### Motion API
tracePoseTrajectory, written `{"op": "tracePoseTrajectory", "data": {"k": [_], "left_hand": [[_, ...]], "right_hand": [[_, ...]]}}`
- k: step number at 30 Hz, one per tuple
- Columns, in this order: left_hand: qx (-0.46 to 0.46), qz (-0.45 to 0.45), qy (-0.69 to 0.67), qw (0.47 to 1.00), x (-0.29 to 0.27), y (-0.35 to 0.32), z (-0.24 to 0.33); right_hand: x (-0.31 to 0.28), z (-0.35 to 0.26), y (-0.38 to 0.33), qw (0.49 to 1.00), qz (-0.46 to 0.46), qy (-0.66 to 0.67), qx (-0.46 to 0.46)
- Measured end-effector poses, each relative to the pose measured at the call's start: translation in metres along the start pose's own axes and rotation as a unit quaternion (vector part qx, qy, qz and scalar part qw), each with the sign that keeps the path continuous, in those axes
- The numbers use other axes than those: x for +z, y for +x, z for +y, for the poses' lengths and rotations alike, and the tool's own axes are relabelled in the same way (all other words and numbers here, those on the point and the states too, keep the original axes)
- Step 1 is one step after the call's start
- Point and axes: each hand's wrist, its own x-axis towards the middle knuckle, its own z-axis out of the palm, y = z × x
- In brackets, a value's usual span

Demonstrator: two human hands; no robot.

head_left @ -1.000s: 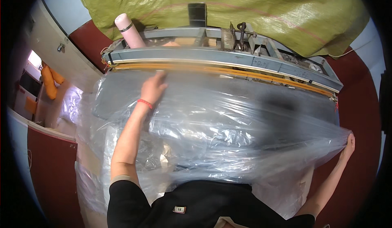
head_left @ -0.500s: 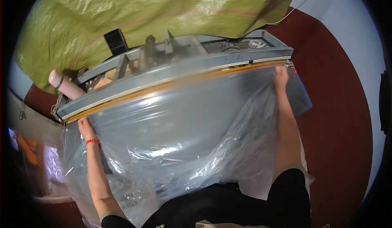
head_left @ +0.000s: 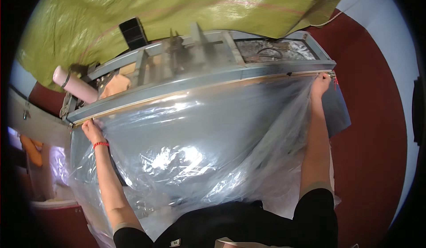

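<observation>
A wide sheet of clear plastic film [head_left: 199,128] hangs across a grey machine bed in front of me. Its far edge runs along a long grey metal bar [head_left: 204,83] with a thin pale orange strip beneath. At the left end of the bar, my left hand [head_left: 92,131] is closed on the film's edge, a red bracelet on its wrist. My right hand [head_left: 321,86] pinches the film near the bar's right end, fingers pressed together. Between the two hands the film is fairly taut. Nearer my body it lies in loose, shiny folds.
Behind the bar is a metal frame [head_left: 235,48] with a cable and debris inside. A pink bottle [head_left: 75,84] leans at its left, and a black phone [head_left: 133,33] lies on the yellow-green woven sheet [head_left: 177,4]. Dark red floor [head_left: 372,115] lies at the right.
Both hands sit slightly closer to the bar, still gripping the film. My right hand has shifted to the right. Less of the orange strip shows along the bar, and the view has shifted somewhat.
</observation>
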Motion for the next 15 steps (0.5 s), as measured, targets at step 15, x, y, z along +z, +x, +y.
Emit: {"op": "tracePoseTrajectory", "data": {"k": [15], "left_hand": [[0.055,-0.162,-0.116,0.978,-0.066,-0.076,0.105]], "right_hand": [[-0.042,-0.256,-0.163,0.88,-0.317,0.2,-0.291]]}}
